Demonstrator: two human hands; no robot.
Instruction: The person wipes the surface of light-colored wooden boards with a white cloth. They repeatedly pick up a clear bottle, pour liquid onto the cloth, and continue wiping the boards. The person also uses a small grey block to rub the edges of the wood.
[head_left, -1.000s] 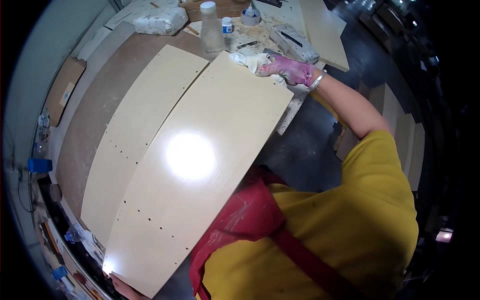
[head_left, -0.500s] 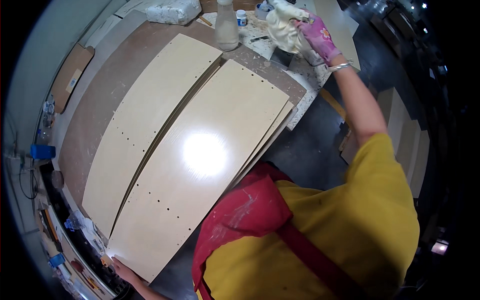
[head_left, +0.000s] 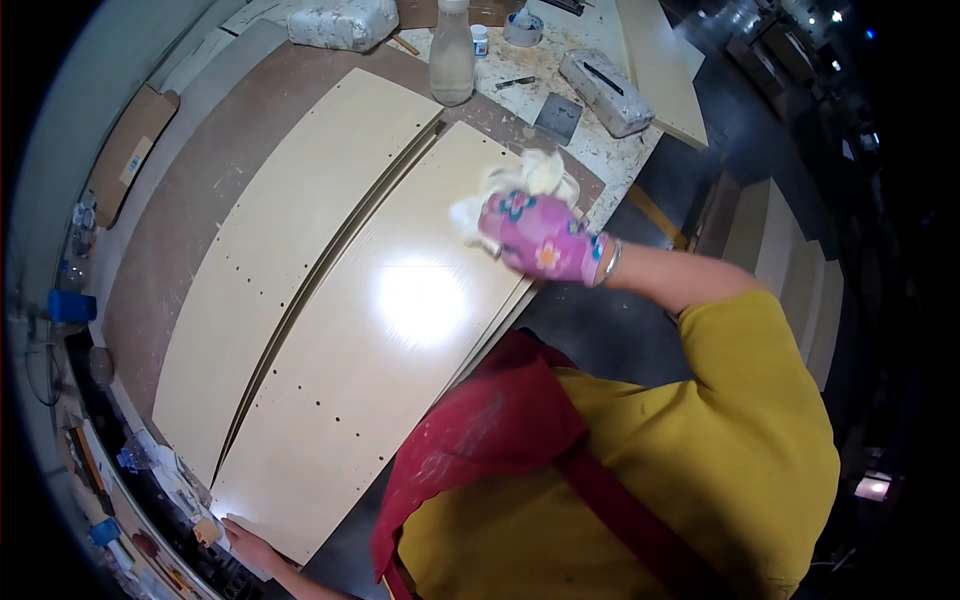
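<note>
Pressing right hand (head_left: pixel 545 238): fingers clamped on cloth (head_left: pixel 542 174) — atop nearer panel (head_left: pixel 335 365)
Left hand (head_left: pixel 252 547): panel's end — fingers' grip, can't tell

The right hand (head_left: pixel 545 238) curls palm-down, its arm (head_left: pixel 670 275) bent; the left hand (head_left: pixel 248 545) is outstretched leftward.

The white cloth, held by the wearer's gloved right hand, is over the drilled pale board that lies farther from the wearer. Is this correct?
Not quite: the board is wrong. The head view shows the white cloth, held by the gloved right hand, over the nearer drilled pale board.
</note>
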